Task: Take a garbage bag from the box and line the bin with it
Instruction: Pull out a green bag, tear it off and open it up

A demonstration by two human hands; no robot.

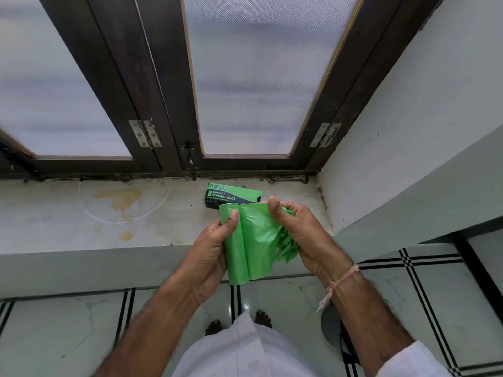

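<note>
A green roll of garbage bags (pixel 236 248) is held upright in front of me, above the sill's edge. My left hand (pixel 215 248) grips the roll from the left, thumb pressed on its front. My right hand (pixel 296 229) is closed on the unrolled end of a green bag (pixel 261 235), bunched in its fingers. The green and dark garbage bag box (pixel 231 196) lies on the window sill (pixel 81 213) just behind my hands, its right end open. A dark grey round bin (pixel 330 326) shows partly on the floor under my right forearm.
The stained sill runs below a dark-framed window (pixel 168 104) with frosted panes. A white wall (pixel 408 118) and a grey ledge (pixel 408 202) close the right side. My bare feet (pixel 239 322) stand on a white tiled floor with black lines.
</note>
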